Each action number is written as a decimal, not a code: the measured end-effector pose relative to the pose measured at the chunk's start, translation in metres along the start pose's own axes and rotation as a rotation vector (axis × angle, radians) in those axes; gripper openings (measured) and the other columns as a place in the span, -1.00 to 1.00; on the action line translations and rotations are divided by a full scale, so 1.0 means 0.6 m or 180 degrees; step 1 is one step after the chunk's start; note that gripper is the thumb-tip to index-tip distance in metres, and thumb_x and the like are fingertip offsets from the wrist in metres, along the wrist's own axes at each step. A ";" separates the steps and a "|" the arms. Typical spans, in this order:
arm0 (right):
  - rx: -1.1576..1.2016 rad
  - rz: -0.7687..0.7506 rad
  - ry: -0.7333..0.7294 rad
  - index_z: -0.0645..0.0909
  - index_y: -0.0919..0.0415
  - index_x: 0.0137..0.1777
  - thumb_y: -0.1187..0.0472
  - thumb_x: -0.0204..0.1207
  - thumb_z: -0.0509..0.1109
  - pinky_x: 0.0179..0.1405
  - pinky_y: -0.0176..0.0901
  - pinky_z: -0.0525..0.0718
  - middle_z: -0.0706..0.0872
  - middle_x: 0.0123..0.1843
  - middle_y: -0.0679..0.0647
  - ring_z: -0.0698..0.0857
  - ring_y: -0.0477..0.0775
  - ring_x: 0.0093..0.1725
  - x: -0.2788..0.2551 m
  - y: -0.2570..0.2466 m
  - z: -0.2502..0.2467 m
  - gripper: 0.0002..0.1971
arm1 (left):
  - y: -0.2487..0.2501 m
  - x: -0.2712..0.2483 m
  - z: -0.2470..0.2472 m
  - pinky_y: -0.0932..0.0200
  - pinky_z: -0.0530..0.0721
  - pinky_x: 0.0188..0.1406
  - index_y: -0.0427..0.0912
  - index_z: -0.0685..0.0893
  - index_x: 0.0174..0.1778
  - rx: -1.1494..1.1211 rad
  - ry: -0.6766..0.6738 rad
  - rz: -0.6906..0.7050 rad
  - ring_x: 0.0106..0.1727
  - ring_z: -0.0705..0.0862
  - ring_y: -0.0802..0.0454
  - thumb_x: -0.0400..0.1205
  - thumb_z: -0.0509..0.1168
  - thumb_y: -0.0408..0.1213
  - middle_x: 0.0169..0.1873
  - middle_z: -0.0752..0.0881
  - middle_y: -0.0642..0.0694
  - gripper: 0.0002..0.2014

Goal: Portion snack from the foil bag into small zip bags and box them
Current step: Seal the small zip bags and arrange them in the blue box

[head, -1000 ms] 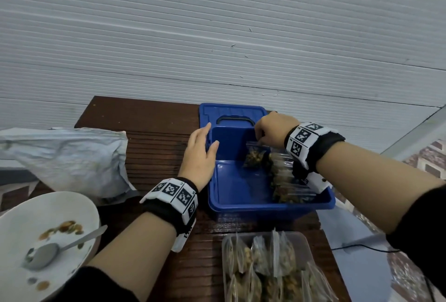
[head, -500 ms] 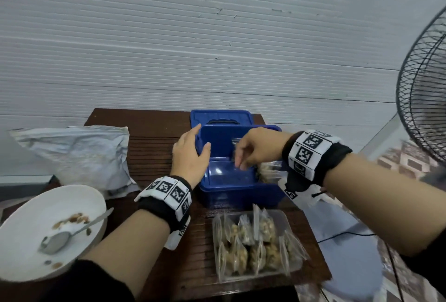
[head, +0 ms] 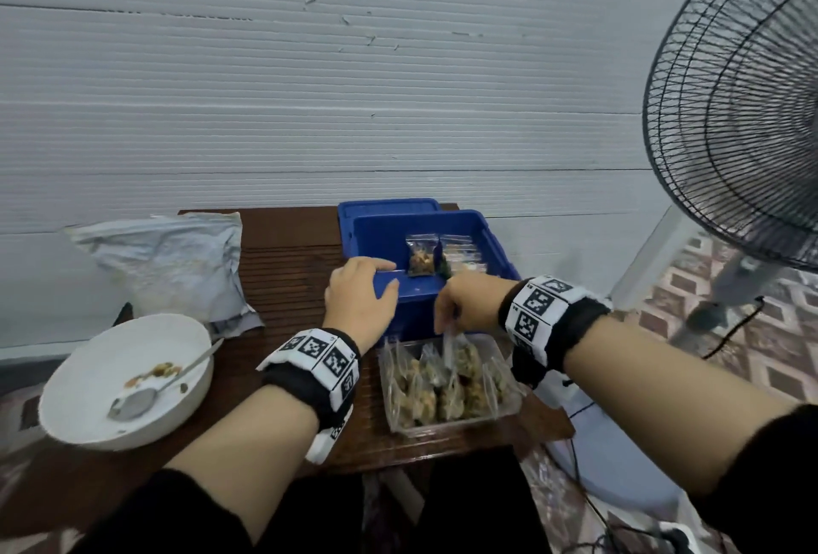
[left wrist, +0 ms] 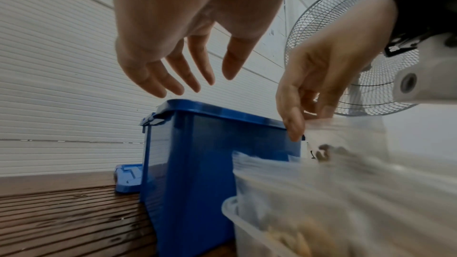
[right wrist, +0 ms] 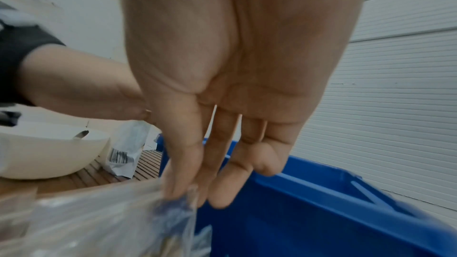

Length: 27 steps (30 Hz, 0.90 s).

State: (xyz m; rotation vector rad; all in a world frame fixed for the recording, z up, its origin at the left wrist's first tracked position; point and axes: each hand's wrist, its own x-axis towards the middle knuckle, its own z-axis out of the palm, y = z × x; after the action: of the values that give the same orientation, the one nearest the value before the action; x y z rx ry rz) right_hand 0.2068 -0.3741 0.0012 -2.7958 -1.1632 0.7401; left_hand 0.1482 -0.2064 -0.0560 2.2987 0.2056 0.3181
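A blue box (head: pixel 500 252) stands at the table's far middle, with filled zip bags (head: pixel 421 256) upright inside it. My left hand (head: pixel 376 283) lies over the box's near left corner with straight fingers; in the left wrist view the left hand (left wrist: pixel 188 85) hovers just above the box's rim (left wrist: pixel 222 111). My right hand (head: pixel 447 323) pinches the top of a zip bag (head: pixel 449 347) in the clear tray (head: pixel 509 409) of filled bags, in front of the box. That pinch on the zip bag (right wrist: pixel 180 210) also shows in the right wrist view. The crumpled foil bag (head: pixel 177 261) lies at the far left.
A white bowl (head: pixel 88 412) with a spoon (head: pixel 137 401) and a few snack bits sits at the near left. The blue lid (head: pixel 385 206) lies behind the box. A standing fan (head: pixel 743 111) is at the right, off the wooden table (head: pixel 287 270). A cable trails on the floor.
My right hand has come out of the blue box, back to the clear tray, and taken a zip bag by its top. The left hand stays at the box's left rim.
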 end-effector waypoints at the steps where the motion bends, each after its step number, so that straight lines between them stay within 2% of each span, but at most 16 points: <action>1: 0.0027 0.0021 0.0087 0.78 0.16 0.08 0.38 0.53 0.37 0.04 -0.23 0.61 0.80 0.08 0.03 0.72 0.03 0.07 -0.004 0.000 0.004 -0.77 | 0.003 -0.008 0.003 -0.14 0.39 0.45 0.05 0.64 0.21 0.0046 -0.0023 0.0011 0.43 0.44 -0.10 0.68 0.27 -0.11 0.29 0.59 0.02 -0.80; 3: 0.0076 0.0060 0.0216 0.78 0.21 0.03 0.41 0.54 0.34 0.03 -0.24 0.61 0.80 0.04 0.07 0.72 0.04 0.06 -0.011 0.000 0.007 -0.79 | 0.009 -0.022 0.009 -0.13 0.40 0.40 0.10 0.66 0.07 0.0088 -0.0092 0.0026 0.32 0.53 -0.02 0.66 0.29 -0.03 0.19 0.65 0.08 -0.87; 5: 0.0187 0.0071 0.0344 0.77 0.23 -0.02 0.42 0.53 0.33 0.04 -0.23 0.63 0.80 0.00 0.08 0.73 0.03 0.03 -0.017 0.003 0.007 -0.80 | 0.012 -0.035 0.014 -0.15 0.43 0.37 0.13 0.68 -0.08 -0.0141 -0.0286 0.0036 0.11 0.64 0.14 0.62 0.32 0.08 -0.02 0.72 0.18 -0.86; 7: 0.0325 0.0077 0.0464 0.76 0.19 -0.06 0.40 0.53 0.36 -0.08 -0.37 0.61 0.78 -0.08 0.00 0.70 -0.06 -0.07 -0.025 0.009 0.003 -0.83 | 0.013 -0.044 0.021 -0.13 0.51 0.34 0.12 0.70 -0.16 -0.0395 -0.0628 0.0044 -0.03 0.67 0.26 0.53 0.39 0.17 -0.18 0.76 0.19 -0.79; 9: 0.0513 0.0078 0.0592 0.73 0.14 -0.09 0.38 0.54 0.39 -0.25 -0.56 0.50 0.70 -0.20 -0.12 0.61 -0.21 -0.21 -0.034 0.015 -0.006 -0.86 | 0.013 -0.049 0.025 -0.10 0.55 0.31 0.14 0.70 -0.21 -0.0378 -0.0918 0.0052 -0.07 0.68 0.30 0.47 0.45 0.17 -0.23 0.77 0.19 -0.79; 11: 0.0798 0.0047 0.0718 0.69 0.09 -0.11 0.38 0.52 0.41 -0.21 -0.51 0.53 0.66 -0.26 -0.16 0.63 -0.16 -0.19 -0.040 0.020 -0.016 -0.85 | 0.015 -0.048 0.026 -0.14 0.56 0.29 0.17 0.68 -0.28 -0.0266 -0.0918 0.0141 -0.11 0.69 0.30 0.51 0.46 0.07 -0.27 0.76 0.20 -0.86; 13: 0.1045 0.0031 0.0845 0.67 0.06 -0.10 0.38 0.50 0.44 -0.05 -0.28 0.64 0.68 -0.25 -0.11 0.70 -0.01 -0.12 -0.044 0.025 -0.022 -0.83 | 0.018 -0.042 0.023 -0.16 0.57 0.27 0.17 0.67 -0.30 -0.0292 -0.0761 0.0195 -0.11 0.70 0.27 0.55 0.44 -0.02 -0.27 0.76 0.19 -0.87; 15: 0.1184 0.0045 0.0933 0.65 0.05 -0.04 0.37 0.49 0.46 0.06 -0.16 0.65 0.69 -0.23 -0.07 0.71 0.02 -0.09 -0.047 0.027 -0.027 -0.82 | 0.024 -0.036 0.015 -0.02 0.60 0.22 0.14 0.70 -0.26 -0.0426 -0.0599 0.0228 -0.10 0.70 0.23 0.57 0.43 -0.07 -0.23 0.77 0.15 -0.89; 18: 0.1395 0.0037 0.0980 0.63 0.11 0.03 0.38 0.49 0.47 0.09 -0.20 0.62 0.72 -0.24 -0.06 0.68 -0.12 -0.17 -0.050 0.028 -0.030 -0.80 | 0.031 -0.030 -0.001 0.42 0.57 -0.06 0.02 0.72 -0.19 -0.0705 -0.0372 0.0312 -0.13 0.68 0.25 0.59 0.44 -0.17 -0.20 0.75 0.09 -0.94; 19: 0.1456 0.0033 0.0986 0.62 0.13 0.04 0.39 0.48 0.47 0.08 -0.21 0.62 0.73 -0.25 -0.06 0.68 -0.15 -0.20 -0.050 0.028 -0.030 -0.79 | 0.033 -0.029 -0.006 0.49 0.54 -0.11 0.02 0.71 -0.20 -0.0743 -0.0337 0.0348 -0.15 0.66 0.29 0.58 0.44 -0.19 -0.22 0.74 0.10 -0.93; 20: 0.1496 0.0038 0.0999 0.61 0.12 0.03 0.39 0.47 0.47 0.05 -0.23 0.62 0.74 -0.27 -0.06 0.68 -0.17 -0.22 -0.049 0.028 -0.030 -0.79 | 0.033 -0.026 -0.008 0.46 0.54 -0.10 0.04 0.70 -0.22 -0.0744 -0.0334 0.0379 -0.16 0.65 0.31 0.58 0.44 -0.19 -0.23 0.73 0.12 -0.92; 24: 0.1534 0.0058 0.1143 0.58 0.12 -0.03 0.40 0.42 0.52 -0.09 -0.31 0.60 0.71 -0.35 -0.09 0.66 -0.20 -0.30 -0.042 0.025 -0.026 -0.76 | 0.025 -0.013 -0.011 -0.02 0.55 0.21 0.16 0.66 -0.31 -0.0529 -0.0429 0.0387 -0.06 0.67 0.23 0.57 0.44 -0.12 -0.25 0.74 0.16 -0.84; 25: 0.1555 0.0039 0.1178 0.59 0.15 -0.03 0.42 0.42 0.51 -0.09 -0.32 0.60 0.71 -0.36 -0.09 0.66 -0.20 -0.30 -0.040 0.023 -0.025 -0.76 | 0.025 -0.011 -0.011 -0.06 0.55 0.22 0.16 0.66 -0.32 -0.0510 -0.0433 0.0384 -0.06 0.67 0.21 0.57 0.44 -0.12 -0.25 0.74 0.15 -0.83; 27: 0.1563 -0.0002 0.1239 0.59 0.17 -0.02 0.45 0.42 0.49 -0.09 -0.34 0.61 0.71 -0.36 -0.09 0.67 -0.20 -0.29 -0.035 0.020 -0.021 -0.76 | 0.025 -0.009 -0.012 0.03 0.56 0.14 0.13 0.64 -0.31 -0.0528 -0.0415 0.0390 -0.09 0.66 0.23 0.59 0.42 -0.15 -0.25 0.73 0.14 -0.83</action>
State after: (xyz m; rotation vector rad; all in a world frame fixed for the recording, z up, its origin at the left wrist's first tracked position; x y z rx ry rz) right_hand 0.2073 -0.3950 0.0187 -2.3774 -0.7847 0.3831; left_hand 0.1418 -0.2130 -0.0411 2.1624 -0.0271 0.2368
